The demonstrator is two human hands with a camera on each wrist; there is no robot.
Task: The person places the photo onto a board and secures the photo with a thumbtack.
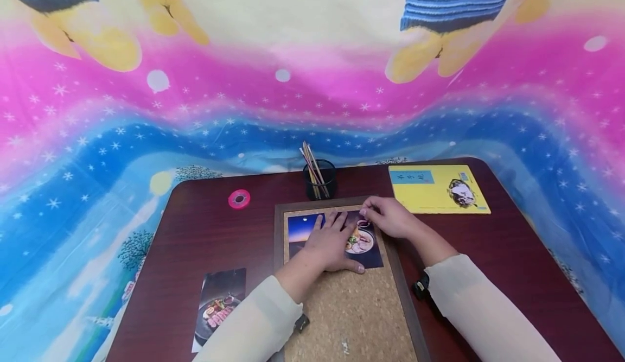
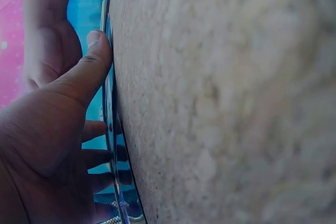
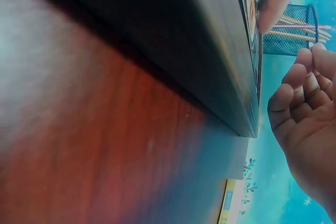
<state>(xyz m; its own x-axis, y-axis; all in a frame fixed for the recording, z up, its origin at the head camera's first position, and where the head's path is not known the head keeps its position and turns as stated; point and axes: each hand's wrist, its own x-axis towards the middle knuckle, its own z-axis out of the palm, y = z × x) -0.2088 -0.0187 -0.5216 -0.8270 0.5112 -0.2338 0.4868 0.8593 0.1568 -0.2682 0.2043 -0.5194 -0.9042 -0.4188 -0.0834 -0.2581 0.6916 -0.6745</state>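
In the middle of the head view, the left hand lies flat with its fingers spread wide and its thumb out to the side. It rests across two pictures side by side: a dark glossy photo of a white plate of food and a blue and orange glossy photo of an evening sky. Both lie at the top of a tan cork board with a brown frame. The wide hand is likely there so the pictures do not slide.

The right hand is at the food photo's upper right corner. Its thumb and fingertip pinch together, it seems on a small pale thing (too tiny to tell what it is). The other fingers curl in, maybe to keep out of the way.

Another dark glossy food photo lies at the lower left of the frame, partly beside the left sleeve. Past the board, near the middle, a round black mesh cup holds thin wooden pencils upright. A round pink tape roll lies left of it, and a flat yellow book lies to the right.
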